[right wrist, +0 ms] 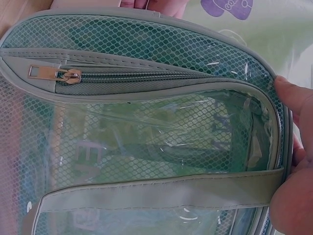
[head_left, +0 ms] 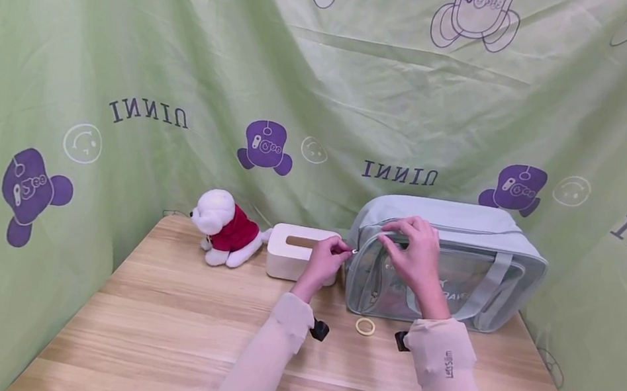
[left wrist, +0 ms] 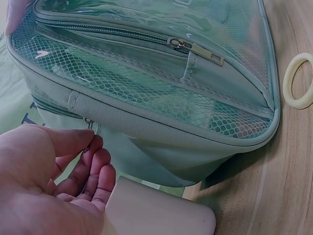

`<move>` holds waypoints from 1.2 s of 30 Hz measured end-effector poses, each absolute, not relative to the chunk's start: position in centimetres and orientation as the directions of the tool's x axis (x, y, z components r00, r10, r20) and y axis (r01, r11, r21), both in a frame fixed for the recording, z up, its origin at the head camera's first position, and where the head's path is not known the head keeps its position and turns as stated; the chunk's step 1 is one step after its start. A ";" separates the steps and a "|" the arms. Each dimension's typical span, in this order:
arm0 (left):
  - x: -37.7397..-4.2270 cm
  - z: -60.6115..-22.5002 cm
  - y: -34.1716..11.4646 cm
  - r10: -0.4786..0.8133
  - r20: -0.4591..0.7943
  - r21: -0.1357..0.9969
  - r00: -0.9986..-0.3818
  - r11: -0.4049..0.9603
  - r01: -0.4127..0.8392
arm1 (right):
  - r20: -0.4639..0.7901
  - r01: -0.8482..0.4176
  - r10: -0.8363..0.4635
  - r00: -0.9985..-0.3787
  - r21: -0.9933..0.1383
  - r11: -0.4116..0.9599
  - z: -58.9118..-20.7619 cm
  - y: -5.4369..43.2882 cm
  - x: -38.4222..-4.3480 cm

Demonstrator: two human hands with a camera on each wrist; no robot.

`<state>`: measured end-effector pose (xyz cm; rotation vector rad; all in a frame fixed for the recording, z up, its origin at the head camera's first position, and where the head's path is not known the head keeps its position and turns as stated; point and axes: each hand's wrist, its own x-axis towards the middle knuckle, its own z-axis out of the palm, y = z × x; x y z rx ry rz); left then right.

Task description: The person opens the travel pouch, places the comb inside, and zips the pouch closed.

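A pale green travel bag with clear and mesh front panels stands at the back right of the table. At its left end, my left hand pinches a small zipper pull between thumb and finger. My right hand grips the upper front edge of the bag near its left corner; in the right wrist view some of its fingers are hidden behind that edge. A second, larger metal zipper pull lies on the front pocket, untouched. The bag's strap handle crosses the front panel.
A white tissue box stands just left of the bag, close under my left hand. Beyond it sits a white plush dog in a red top. A pale yellow ring lies before the bag. A green printed curtain hangs behind.
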<state>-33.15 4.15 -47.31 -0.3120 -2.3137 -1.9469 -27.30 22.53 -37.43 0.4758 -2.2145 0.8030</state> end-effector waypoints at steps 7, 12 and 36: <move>-33.0 -47.2 3.9 0.102 0.225 0.959 -0.969 0.154 0.239 | 0.727 -0.538 -0.092 -0.681 -0.411 0.736 -37.5 22.4 -27.4; -33.0 -47.1 3.6 0.117 0.240 0.949 -0.964 0.180 0.258 | 0.716 -0.536 -0.095 -0.691 -0.421 0.732 -37.4 22.4 -27.4; -29.6 -40.9 -2.1 0.371 0.438 0.526 -0.819 0.633 0.568 | 0.810 -0.597 -0.242 -0.534 -0.159 0.787 -36.1 25.6 -24.3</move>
